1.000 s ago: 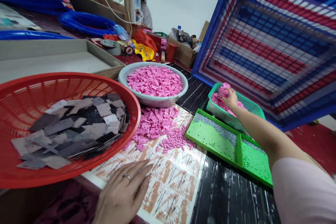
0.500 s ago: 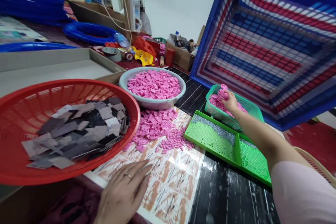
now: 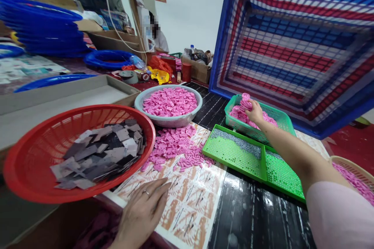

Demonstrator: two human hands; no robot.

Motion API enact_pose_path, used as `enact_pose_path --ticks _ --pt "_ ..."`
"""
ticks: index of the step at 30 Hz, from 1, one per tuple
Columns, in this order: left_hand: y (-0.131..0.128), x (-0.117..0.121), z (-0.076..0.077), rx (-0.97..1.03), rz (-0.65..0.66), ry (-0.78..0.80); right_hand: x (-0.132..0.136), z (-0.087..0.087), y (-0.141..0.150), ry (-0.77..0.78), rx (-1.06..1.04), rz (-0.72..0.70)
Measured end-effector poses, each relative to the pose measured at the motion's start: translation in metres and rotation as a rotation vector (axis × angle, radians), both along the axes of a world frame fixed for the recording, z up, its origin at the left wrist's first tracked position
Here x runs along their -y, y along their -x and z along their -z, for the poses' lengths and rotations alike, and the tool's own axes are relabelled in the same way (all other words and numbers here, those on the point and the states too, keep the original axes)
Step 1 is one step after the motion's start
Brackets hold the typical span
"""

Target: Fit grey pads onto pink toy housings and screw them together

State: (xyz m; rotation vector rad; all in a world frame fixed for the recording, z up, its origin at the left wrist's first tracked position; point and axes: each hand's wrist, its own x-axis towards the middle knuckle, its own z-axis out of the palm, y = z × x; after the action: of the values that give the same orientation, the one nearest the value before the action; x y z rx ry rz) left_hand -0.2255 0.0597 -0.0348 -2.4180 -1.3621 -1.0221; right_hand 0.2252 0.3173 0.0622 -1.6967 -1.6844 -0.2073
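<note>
My right hand point(image 3: 254, 112) reaches into a mint-green basket point(image 3: 284, 121) of pink plastic pieces. Its fingers are closed on some round pink plastic pieces point(image 3: 246, 102), raised above the others. Across the near table edge lies my left hand point(image 3: 146, 206), ring on one finger, fingers stretched out and holding nothing. Just beyond it, a heap of flat pink pieces point(image 3: 169, 144) and small pink pegs point(image 3: 191, 158) spreads over the patterned table top point(image 3: 187, 206). A bright green divided tray point(image 3: 233, 151) with small metal bits sits between my right forearm and the heap.
A red basket point(image 3: 26, 155) holds grey and black flat plates point(image 3: 102, 151). Behind the heap stands a pale blue bowl point(image 3: 140, 103) of pink pieces. A large blue crate point(image 3: 216, 70) leans at the right. Blue rings point(image 3: 49, 31) are stacked back left; a person point(image 3: 160, 41) is in the background.
The camera view has shifted slightly, showing more of the tan basket at right. My right hand stays in the mint-green basket with pink pieces; my left hand stays about where it was.
</note>
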Motion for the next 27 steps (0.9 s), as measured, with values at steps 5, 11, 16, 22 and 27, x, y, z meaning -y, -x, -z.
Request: enact_pose_path --ticks 5,11,16,22,27 --pt "-0.003 0.000 -0.003 0.008 -0.001 0.005 0.033 -0.022 0.011 -0.094 -0.038 -0.050" --pt "-0.009 0.004 -0.013 0.055 0.014 0.069 0.113 -0.035 0.056 -0.197 -0.085 -0.207" --pt "-0.019 0.007 -0.036 0.122 0.152 0.202 0.222 -0.020 0.106 -0.114 -0.140 -0.508" --pt "-0.048 0.001 -0.075 -0.097 0.495 0.355 0.316 0.030 0.136 0.126 -0.120 -0.870" --pt "-0.076 0.001 -0.089 -0.305 0.768 0.480 0.325 0.066 0.131 0.153 0.064 -1.038"
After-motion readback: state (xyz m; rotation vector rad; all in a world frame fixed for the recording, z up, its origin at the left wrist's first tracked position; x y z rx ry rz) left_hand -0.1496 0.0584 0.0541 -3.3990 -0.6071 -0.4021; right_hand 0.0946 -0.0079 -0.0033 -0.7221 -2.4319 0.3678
